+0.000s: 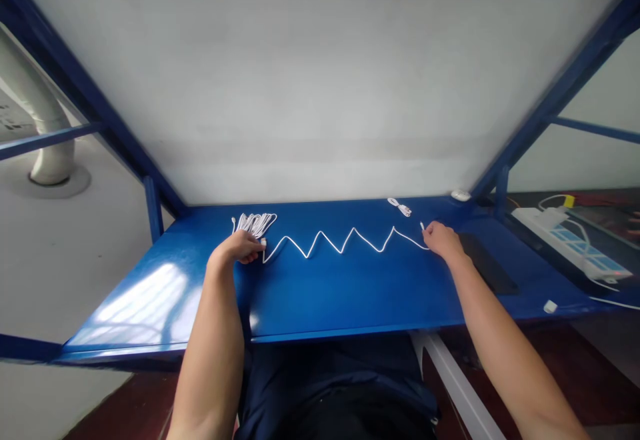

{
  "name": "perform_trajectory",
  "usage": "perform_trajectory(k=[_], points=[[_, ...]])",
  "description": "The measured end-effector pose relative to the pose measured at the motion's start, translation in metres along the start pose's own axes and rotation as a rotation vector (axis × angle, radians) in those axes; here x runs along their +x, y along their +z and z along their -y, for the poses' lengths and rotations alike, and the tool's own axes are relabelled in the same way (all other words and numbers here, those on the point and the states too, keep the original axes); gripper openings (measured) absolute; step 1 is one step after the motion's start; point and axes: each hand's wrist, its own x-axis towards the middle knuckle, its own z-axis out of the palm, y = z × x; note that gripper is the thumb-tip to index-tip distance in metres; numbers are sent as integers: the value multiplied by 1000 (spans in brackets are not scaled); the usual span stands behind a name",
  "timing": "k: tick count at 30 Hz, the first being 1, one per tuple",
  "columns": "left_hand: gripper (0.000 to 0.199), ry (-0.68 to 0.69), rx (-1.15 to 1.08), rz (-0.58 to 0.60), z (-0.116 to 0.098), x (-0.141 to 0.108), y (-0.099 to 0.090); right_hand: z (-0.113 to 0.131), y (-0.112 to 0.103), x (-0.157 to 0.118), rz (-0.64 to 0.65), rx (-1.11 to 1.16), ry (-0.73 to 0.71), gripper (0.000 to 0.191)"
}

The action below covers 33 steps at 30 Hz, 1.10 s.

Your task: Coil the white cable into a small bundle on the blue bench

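A white charging cable (330, 240) lies in a zigzag across the blue table (350, 300), its creases keeping several sharp bends. At its left end my left hand (242, 247) pinches the wider plug. The other end is between the closed fingers of my right hand (443, 240), with a small connector tip poking up past them. Just beyond my left hand sits a bundle of white cables (256, 223). A small coiled white cable (400, 207), tied in the middle, rests near the back edge, left of my right hand.
Beside my right forearm lies a flat dark pad (487, 263). A white power strip (573, 243) with leads stands at the right, and a small white adapter (550, 307) is near the front edge. A white mouse-like object (461, 195) sits at the back. Blue frame posts (153, 210) flank the table.
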Motion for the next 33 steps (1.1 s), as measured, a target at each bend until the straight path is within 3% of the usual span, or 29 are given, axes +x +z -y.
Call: perform_trajectory(k=[3, 8, 12, 15, 23, 29, 33], points=[[23, 87, 1, 115, -17, 0, 15, 30, 0, -18, 77, -69, -59, 32], [25, 356, 99, 127, -60, 3, 58, 107, 7, -61, 165, -92, -302, 33], [14, 427, 114, 178, -96, 5, 80, 163, 12, -84, 206, -61, -463, 31], [11, 464, 104, 230, -112, 8, 88, 186, 13, -88, 245, -14, -521, 29], [22, 717, 29, 94, -104, 3, 97, 185, 13, -78, 257, 103, -492, 25], [28, 773, 111, 156, -108, -7, 99, 178, 14, -67, 507, 338, -463, 28], [23, 660, 212, 112, -114, -18, 101, 168, 16, -60, 647, 556, -469, 20]])
